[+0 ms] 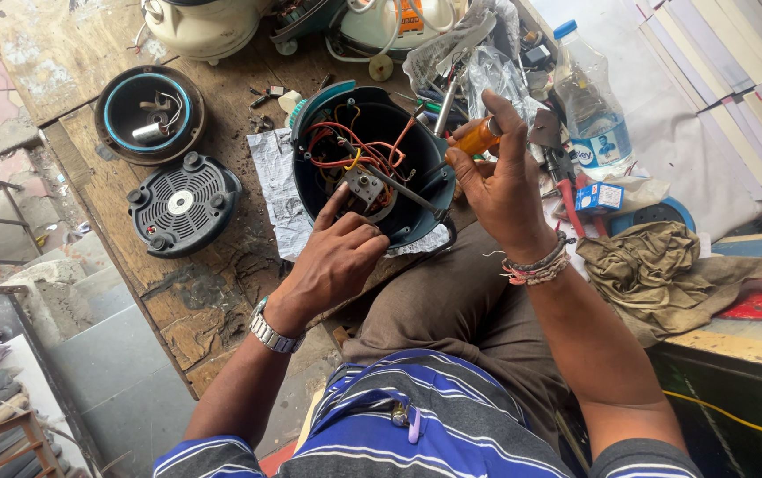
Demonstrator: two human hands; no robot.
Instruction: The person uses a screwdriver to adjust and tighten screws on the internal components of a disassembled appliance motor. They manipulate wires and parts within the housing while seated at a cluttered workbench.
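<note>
Nearest the body, the left hand (332, 261) is loosely curled, forefinger touching the motor (365, 188) inside the open appliance base (372, 168) at the tabletop (212, 292) edge. Right hand (500, 186) grips an orange-handled screwdriver (474, 137), tip apparently among the wires (354, 146); steady the base, keep wires clear. Beyond, a bottle (589, 106).

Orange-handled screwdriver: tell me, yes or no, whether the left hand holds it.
No: the right hand grips the orange-handled screwdriver; the left hand touches the teal housing.
</note>
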